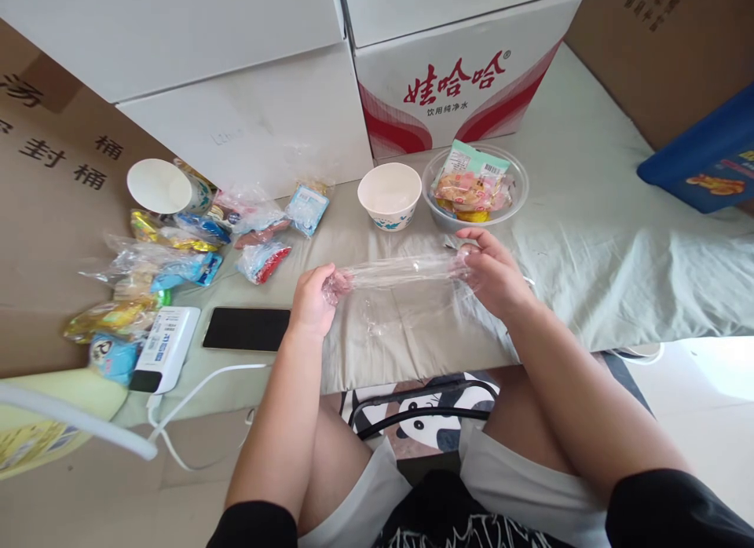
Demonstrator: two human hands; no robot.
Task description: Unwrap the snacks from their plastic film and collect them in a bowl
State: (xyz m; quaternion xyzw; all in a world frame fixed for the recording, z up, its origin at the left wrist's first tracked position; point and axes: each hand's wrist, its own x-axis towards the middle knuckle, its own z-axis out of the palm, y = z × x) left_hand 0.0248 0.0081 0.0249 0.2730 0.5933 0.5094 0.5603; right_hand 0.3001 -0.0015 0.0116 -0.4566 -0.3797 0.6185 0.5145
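The clear plastic bag point(400, 272) was stretched level between both hands, its long axis running left to right above the cloth-covered table point(589, 242). The left hand point(313, 298) was closed around one bunched end; the right hand point(493, 272) pinched the other, nearer the clear bowl point(518, 188) of snacks and the paper bowl point(389, 196)
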